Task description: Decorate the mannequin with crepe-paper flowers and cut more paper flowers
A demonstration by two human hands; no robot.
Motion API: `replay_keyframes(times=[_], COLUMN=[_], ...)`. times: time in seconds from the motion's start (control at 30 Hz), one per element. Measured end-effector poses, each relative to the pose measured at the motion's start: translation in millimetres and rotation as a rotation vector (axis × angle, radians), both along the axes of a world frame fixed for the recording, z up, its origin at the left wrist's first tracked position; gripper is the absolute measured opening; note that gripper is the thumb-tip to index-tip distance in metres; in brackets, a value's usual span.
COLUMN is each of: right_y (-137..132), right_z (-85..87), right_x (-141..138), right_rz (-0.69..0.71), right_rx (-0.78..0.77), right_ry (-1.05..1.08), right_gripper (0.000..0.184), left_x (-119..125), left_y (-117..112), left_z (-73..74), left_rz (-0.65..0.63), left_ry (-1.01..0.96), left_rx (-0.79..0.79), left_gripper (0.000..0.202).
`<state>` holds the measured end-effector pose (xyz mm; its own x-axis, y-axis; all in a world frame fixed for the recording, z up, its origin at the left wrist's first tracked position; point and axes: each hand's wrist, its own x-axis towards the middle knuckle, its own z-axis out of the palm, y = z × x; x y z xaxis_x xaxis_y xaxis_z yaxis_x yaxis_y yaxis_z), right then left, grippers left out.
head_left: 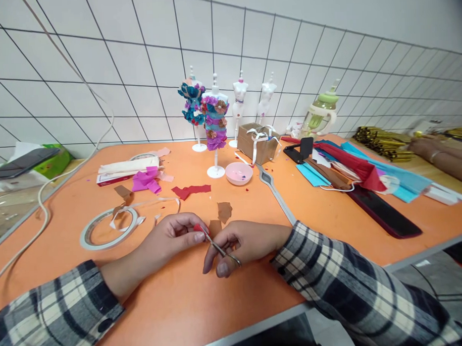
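Note:
My left hand (182, 232) pinches a small piece of red crepe paper (198, 227) between thumb and fingers. My right hand (233, 246) is closed round the handles of small metal scissors (217, 248), whose blades meet the red piece. Just beyond my hands lie brown paper scraps (225, 211) and a longer red paper strip (191, 190). To the left of my left hand rests a roll of white tape (89, 236), its loose end curling. Farther back stands a mini dress form (216, 125) wrapped in purple and blue paper with flowers.
A pink bowl (238, 173) and a cardboard box (256, 144) stand mid-table. On the right lie coloured paper sheets (361, 168) and a phone (384, 213). A green-lidded bottle (322, 112) stands behind. A white cable (46, 209) crosses the left edge. Another person's arm (448, 160) shows far right.

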<state>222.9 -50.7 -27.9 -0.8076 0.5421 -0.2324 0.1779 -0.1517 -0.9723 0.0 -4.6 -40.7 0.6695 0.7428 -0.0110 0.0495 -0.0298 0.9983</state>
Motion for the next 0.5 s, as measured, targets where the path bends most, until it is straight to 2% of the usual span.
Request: replay_keyframes(times=[0.1, 0.23, 0.5], right_y=[-0.2, -0.5, -1.2], right_z=[2.5, 2.1, 1.5], right_x=[-0.4, -1.5, -1.9], right_rz=[0.007, 0.003, 0.005], right_rx=[-0.021, -0.020, 0.014], right_ry=[0.015, 0.010, 0.034], right_gripper=[0.033, 0.033, 0.041], left_x=[0.8, 1.5, 1.8], left_y=[-1.2, -3.3, -3.6], left_z=[0.8, 2.3, 4.8], left_rz=[-0.046, -0.043, -0.070], left_ry=[0.033, 0.062, 0.102], left_rx=[0.006, 0.016, 0.012], left_gripper=[0.025, 0.028, 0.033])
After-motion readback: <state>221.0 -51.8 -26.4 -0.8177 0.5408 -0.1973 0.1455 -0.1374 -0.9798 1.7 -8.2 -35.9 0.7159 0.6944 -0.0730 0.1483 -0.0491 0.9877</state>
